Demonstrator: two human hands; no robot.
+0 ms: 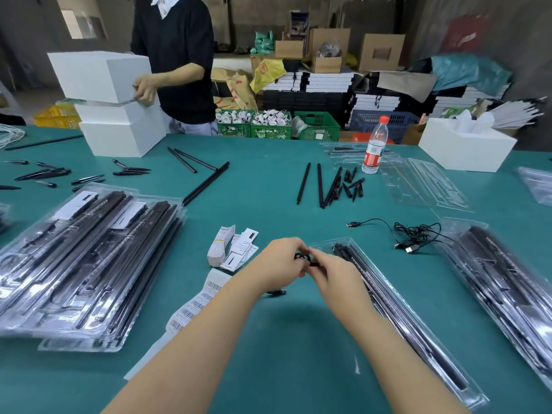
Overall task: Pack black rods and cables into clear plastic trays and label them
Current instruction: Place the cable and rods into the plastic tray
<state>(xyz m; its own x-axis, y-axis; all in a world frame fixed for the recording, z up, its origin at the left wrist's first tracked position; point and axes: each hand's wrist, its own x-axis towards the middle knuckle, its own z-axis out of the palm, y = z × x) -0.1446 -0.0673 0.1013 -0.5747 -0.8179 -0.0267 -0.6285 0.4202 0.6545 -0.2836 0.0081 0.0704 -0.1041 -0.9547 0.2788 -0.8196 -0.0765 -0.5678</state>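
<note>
Place: a packing workshop or small warehouse, with bare concrete walls and goods piled on the floor.
Surface: a long teal-covered surface (268, 186) strewn with loose black rods (303, 183) and pointed black tips (354, 186).
Packed goods: stacks of filled clear plastic trays (83, 258) at the left, more at the right (507, 294).
Labelling: a barcode label strip (194, 306) and bundled cards (221, 246).
Packaging stock: white foam boxes (119, 130), cardboard cartons (382, 52), green crates (316, 127) of small parts.
Staff: a person in a black top (176, 55) handling foam boxes across the surface.
</note>
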